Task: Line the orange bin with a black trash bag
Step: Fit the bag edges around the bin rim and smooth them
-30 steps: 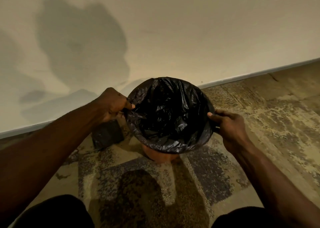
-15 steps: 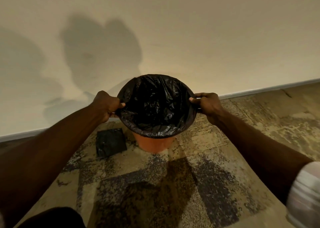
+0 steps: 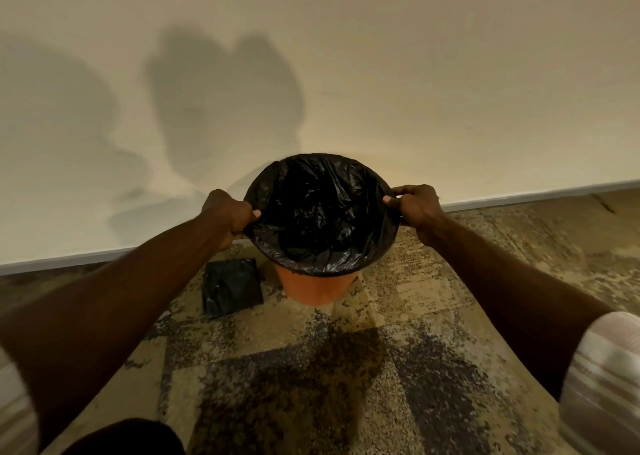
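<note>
An orange bin (image 3: 315, 286) stands on the patterned carpet close to the wall. A black trash bag (image 3: 317, 212) sits inside it, its mouth folded over the whole rim so only the bin's lower wall shows. My left hand (image 3: 227, 214) pinches the bag's edge at the left side of the rim. My right hand (image 3: 414, 205) pinches the edge at the right side. Both arms are stretched forward.
A flat folded pack of black bags (image 3: 232, 286) lies on the carpet just left of the bin. The pale wall and its baseboard (image 3: 519, 195) run right behind the bin. My knee (image 3: 128, 437) shows at the bottom left.
The bin now stands further from me and nearer the wall, and my arms reach out longer. Both hands keep their hold on the bag's rim.
</note>
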Action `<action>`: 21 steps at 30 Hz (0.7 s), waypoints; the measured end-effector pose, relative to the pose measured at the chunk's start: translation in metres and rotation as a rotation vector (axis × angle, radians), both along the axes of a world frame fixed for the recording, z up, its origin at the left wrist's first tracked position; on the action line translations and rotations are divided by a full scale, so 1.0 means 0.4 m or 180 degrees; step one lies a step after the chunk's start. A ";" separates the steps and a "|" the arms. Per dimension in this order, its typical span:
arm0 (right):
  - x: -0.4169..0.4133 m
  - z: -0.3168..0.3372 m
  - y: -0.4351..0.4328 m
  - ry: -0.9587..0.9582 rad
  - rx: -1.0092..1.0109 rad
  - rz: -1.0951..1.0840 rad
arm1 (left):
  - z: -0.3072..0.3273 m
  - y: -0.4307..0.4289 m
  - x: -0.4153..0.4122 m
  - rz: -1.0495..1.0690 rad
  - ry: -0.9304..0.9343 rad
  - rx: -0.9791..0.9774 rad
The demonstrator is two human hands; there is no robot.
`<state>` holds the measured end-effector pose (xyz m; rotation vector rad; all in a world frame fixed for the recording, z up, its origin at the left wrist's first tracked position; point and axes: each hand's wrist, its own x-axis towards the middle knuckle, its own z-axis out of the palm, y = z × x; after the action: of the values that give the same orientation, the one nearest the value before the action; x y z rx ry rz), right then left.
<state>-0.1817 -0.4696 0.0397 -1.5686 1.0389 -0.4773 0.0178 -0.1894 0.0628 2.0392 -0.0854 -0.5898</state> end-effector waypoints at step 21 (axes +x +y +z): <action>-0.018 -0.004 -0.069 0.0399 -0.0294 0.0102 | -0.006 -0.054 -0.030 -0.0257 -0.0022 0.0195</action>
<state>-0.1890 -0.4972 0.0381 -1.7125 1.0980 -0.4142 0.0056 -0.2112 0.0604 2.1051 -0.1559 -0.6426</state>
